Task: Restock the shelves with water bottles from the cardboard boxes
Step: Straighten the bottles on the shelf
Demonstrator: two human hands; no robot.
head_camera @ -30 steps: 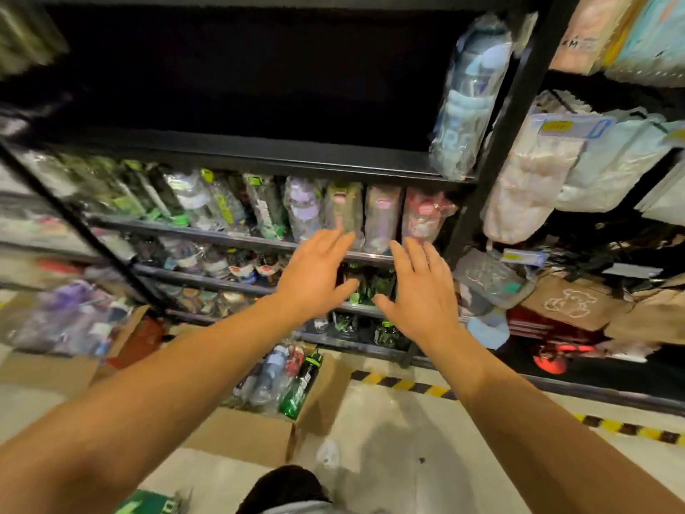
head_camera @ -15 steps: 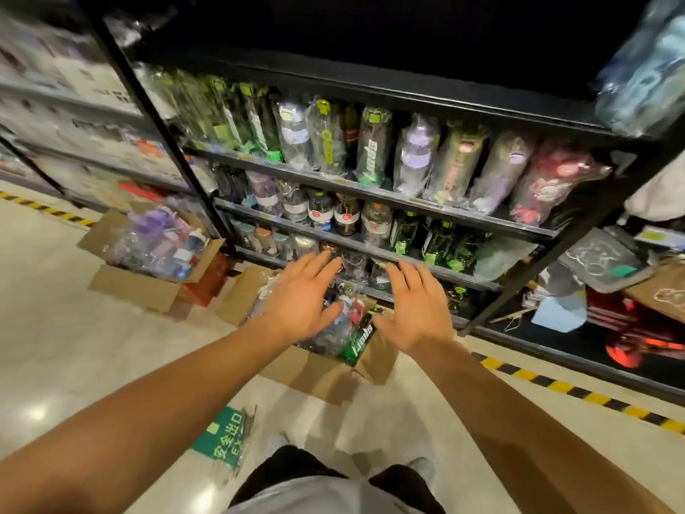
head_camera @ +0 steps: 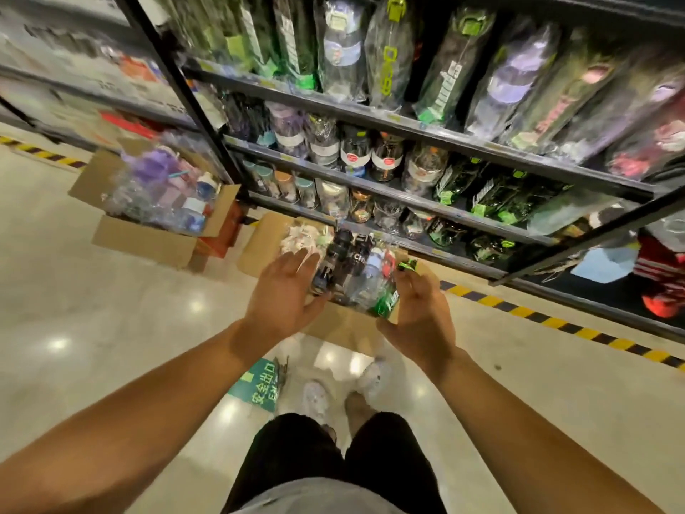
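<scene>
An open cardboard box stands on the floor right below me, packed with plastic-wrapped water bottles, dark, clear and green ones. My left hand hovers over its left side with fingers straight and holds nothing. My right hand hovers over the box's right edge beside a green bottle, fingers loosely curved; I cannot tell if it touches it. Black shelves in front carry rows of wrapped bottles on several levels.
A second open cardboard box of purple and blue bottles stands on the floor to the left. Yellow-black hazard tape runs along the shelf base. A green floor sticker lies by my feet. Bags and clothing lie low at right.
My view has tilted down from the shelves to the floor box. Both hands have come down with it and now hover over the box's bottles.
</scene>
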